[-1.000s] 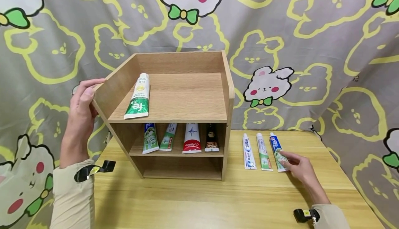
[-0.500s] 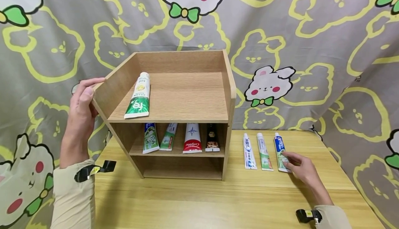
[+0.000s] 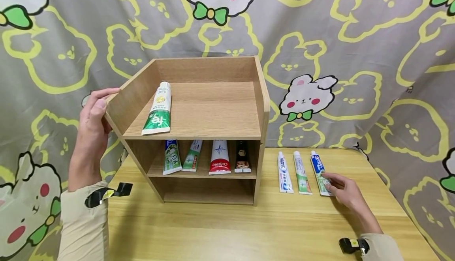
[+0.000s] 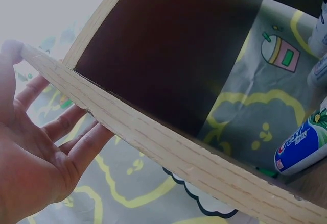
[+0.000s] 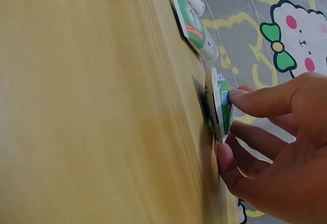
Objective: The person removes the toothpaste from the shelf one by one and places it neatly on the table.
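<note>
My left hand (image 3: 94, 124) grips the left side panel of a small wooden shelf (image 3: 199, 109), thumb on the near side and fingers behind, as the left wrist view shows. On the table at the right, my right hand (image 3: 346, 192) pinches the lower end of a blue and green toothpaste tube (image 3: 317, 166) between thumb and fingers. In the right wrist view that tube (image 5: 223, 104) is at the tabletop, its flat end toward the camera. Two more toothpaste tubes, a white and blue one (image 3: 284, 174) and a white and green one (image 3: 302, 174), lie to its left.
A large white and green tube (image 3: 158, 109) lies on the shelf's top board. Several tubes, among them a red and white Colgate tube (image 3: 219, 158) and a black tube (image 3: 242, 156), lie on the middle board. A patterned curtain (image 3: 302, 36) hangs behind the table (image 3: 227, 229).
The blue and green tube has shifted slightly right and turned a little under my right hand. My left hand stays on the shelf panel.
</note>
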`<state>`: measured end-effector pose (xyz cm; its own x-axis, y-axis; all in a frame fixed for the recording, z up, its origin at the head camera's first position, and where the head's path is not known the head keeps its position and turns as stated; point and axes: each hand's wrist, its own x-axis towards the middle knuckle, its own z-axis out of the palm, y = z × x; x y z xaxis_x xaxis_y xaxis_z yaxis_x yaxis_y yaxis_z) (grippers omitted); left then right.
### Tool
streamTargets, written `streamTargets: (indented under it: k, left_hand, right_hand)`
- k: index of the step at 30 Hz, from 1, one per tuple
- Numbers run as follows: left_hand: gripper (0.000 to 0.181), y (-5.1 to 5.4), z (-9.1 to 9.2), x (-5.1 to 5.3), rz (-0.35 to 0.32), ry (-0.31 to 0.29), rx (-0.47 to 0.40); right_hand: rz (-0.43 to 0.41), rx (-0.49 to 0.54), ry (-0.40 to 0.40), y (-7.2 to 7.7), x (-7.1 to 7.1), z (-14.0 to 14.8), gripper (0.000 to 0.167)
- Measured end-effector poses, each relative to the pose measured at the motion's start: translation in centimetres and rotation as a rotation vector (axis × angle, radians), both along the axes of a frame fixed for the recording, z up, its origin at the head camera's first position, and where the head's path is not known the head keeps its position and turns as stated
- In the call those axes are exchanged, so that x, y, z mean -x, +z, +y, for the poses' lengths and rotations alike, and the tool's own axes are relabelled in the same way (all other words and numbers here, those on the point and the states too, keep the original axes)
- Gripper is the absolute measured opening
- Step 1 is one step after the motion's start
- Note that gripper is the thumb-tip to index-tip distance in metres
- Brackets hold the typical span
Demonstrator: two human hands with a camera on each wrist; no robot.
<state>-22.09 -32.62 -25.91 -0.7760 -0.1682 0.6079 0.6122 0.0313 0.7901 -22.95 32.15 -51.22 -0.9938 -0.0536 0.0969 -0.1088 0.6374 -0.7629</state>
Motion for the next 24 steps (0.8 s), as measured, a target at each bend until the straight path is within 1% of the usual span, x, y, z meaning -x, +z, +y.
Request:
streamTargets:
  k: [3,6,10,13,15,18,24]
  left_hand:
    - [0.040,0.0,0.0,-0.1,0.000,0.000,-0.007]
    - [0.040,0.0,0.0,-0.1,-0.003,-0.015,-0.002]
    - [0.040,0.0,0.0,-0.1,-0.009,-0.024,0.002]
    - [0.041,-0.1,0.0,-0.2,-0.018,-0.016,0.001]
    - [0.041,-0.1,0.0,-0.1,-0.024,-0.013,0.004]
    - [0.041,-0.2,0.0,-0.2,-0.025,-0.007,0.018]
    - [0.041,-0.1,0.0,-0.1,-0.010,-0.017,0.017]
  right_hand:
    - [0.010,-0.008,-0.004,0.0,0.0,0.1,0.039]
    - [0.013,-0.007,-0.005,0.2,-0.1,0.2,0.040]
    - [0.026,0.033,-0.002,1.1,-0.5,0.2,0.044]
    - [0.044,0.080,0.008,2.0,-0.9,0.1,0.046]
    - [0.064,0.092,0.013,2.8,-1.1,-0.1,0.047]
    - [0.119,0.099,0.025,3.9,-1.4,-0.5,0.045]
    - [0.232,0.117,0.061,6.4,-2.2,-1.8,0.042]
